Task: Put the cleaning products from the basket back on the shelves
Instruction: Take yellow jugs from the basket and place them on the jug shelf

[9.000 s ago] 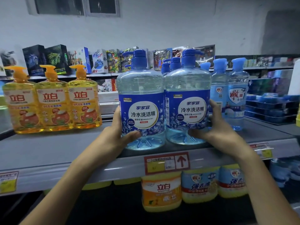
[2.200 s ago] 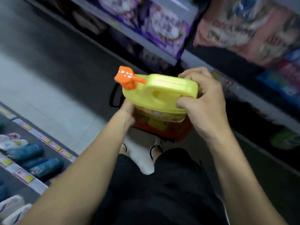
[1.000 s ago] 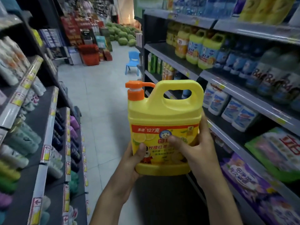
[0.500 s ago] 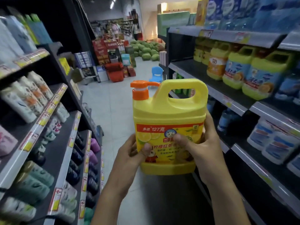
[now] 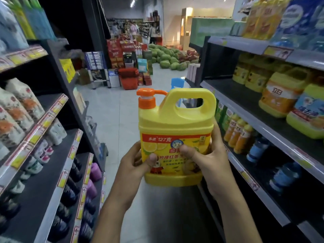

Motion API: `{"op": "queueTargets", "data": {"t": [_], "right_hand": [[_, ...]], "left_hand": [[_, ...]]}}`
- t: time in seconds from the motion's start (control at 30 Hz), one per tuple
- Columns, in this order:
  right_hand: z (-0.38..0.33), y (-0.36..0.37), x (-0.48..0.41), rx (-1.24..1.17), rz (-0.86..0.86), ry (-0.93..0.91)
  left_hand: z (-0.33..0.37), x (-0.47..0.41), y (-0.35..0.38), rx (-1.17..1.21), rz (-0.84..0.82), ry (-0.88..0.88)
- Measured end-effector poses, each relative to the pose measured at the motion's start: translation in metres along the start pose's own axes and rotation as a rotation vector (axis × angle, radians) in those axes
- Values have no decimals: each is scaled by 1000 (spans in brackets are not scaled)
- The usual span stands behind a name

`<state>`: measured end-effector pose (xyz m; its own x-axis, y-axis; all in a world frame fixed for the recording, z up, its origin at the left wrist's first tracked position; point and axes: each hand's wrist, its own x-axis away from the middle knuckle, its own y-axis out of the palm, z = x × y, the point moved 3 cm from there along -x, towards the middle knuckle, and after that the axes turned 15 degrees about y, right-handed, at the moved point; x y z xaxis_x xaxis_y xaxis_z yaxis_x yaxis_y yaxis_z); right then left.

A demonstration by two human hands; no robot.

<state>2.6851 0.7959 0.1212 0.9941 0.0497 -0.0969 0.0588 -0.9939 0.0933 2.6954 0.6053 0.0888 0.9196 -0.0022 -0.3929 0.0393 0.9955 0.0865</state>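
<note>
A big yellow detergent jug (image 5: 176, 123) with an orange pump cap, a moulded handle and a red-and-yellow label stands upright in mid-air over the aisle. My left hand (image 5: 135, 165) grips its lower left side, thumb on the label. My right hand (image 5: 208, 160) grips its lower right side, thumb across the label's middle. On the right, a shelf (image 5: 273, 130) carries similar yellow jugs (image 5: 278, 100) at about the height of the held jug's top. The basket is out of view.
Dark shelving with pouches and bottles (image 5: 21, 109) lines the left side. Small orange bottles (image 5: 236, 130) and blue bottles (image 5: 257, 149) fill the lower right shelf. A blue stool (image 5: 177, 83), red crates (image 5: 128, 78) and a watermelon pile (image 5: 168, 57) stand down the tiled aisle.
The jug came up out of the basket and is now held upright in both hands. My view has swung up and along the aisle, with the right shelf's yellow jugs nearer.
</note>
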Motion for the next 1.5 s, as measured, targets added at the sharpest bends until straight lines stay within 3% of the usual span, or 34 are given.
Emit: {"op": "queueTargets", "data": {"t": [0.27,0.63,1.03,1.5], "right_hand": [[-4,21,-138,42,160,-33],[29,-23,-283,46,310,29],[19,-141,-416,74,545,-74],[41,-240,-455,100,1113,9]], "left_hand": [[-44,-164,-34,33,-147,16],[-137,-322,-4,117,-312,-41],[-212,-498,119,214,-584,-26],[-304,-604,282,361,-1135,-26]]}}
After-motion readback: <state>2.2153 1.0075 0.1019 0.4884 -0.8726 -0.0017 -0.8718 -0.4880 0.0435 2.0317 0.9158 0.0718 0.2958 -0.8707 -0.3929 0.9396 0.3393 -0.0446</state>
